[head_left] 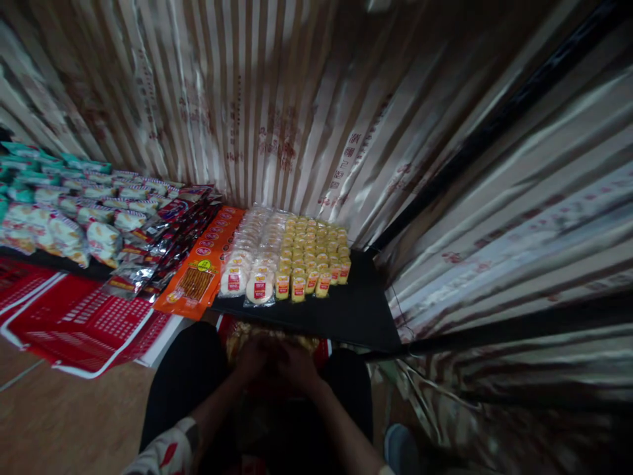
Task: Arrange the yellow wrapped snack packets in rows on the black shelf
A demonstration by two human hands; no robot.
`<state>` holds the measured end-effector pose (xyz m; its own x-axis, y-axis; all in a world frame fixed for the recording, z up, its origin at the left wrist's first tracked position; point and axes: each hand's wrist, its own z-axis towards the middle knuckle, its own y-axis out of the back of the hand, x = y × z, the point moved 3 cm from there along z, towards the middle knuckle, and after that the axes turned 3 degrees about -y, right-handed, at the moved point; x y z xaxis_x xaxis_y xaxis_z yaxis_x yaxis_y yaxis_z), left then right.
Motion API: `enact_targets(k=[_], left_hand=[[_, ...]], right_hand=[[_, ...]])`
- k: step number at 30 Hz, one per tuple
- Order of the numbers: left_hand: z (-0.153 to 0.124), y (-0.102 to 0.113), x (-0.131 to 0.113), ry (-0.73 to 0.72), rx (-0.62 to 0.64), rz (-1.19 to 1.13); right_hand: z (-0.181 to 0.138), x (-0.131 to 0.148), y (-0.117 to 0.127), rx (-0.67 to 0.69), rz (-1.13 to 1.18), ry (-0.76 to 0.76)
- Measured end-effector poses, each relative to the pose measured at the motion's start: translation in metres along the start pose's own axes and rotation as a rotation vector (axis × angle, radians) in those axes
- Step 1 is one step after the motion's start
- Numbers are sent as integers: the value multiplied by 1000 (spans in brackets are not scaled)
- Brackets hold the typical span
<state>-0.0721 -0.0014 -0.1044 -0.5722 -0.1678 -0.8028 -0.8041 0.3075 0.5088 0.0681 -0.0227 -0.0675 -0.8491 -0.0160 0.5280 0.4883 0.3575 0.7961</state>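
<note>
Between my knees, below the shelf edge, a red container (324,353) holds yellowish small packs (242,333). My left hand (252,359) and my right hand (295,363) are close together at this container, over the packs. Deep shadow covers the fingers of both, so what they hold or touch cannot be made out. Just above them on the black shelf (341,320) stand rows of small yellow wrapped snacks (311,260). To their left are rows of round white wrapped crackers (260,284).
An orange snack packet (200,270) lies left of the crackers. Beyond it are dark red packets (171,231) and white snack bags (103,237). Red shopping baskets (99,323) with white handles sit on the floor at left. Striped sheeting (297,112) hangs behind; a dark pole (445,161) slants at right.
</note>
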Motion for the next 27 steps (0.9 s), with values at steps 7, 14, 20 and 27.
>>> enact_targets(k=[7,14,20,27], left_hand=[[-21,13,5,18,-19,-210],[-31,15,8,84,-48,-433],[-37,15,-5,119,-81,-610],[-44,14,-40,109,-129,-869]], right_hand=[[-19,7,8,-226,166,12],[-27,11,9,-381,468,-32],[-26,10,4,-486,858,-146],[-35,28,11,-487,911,-122]])
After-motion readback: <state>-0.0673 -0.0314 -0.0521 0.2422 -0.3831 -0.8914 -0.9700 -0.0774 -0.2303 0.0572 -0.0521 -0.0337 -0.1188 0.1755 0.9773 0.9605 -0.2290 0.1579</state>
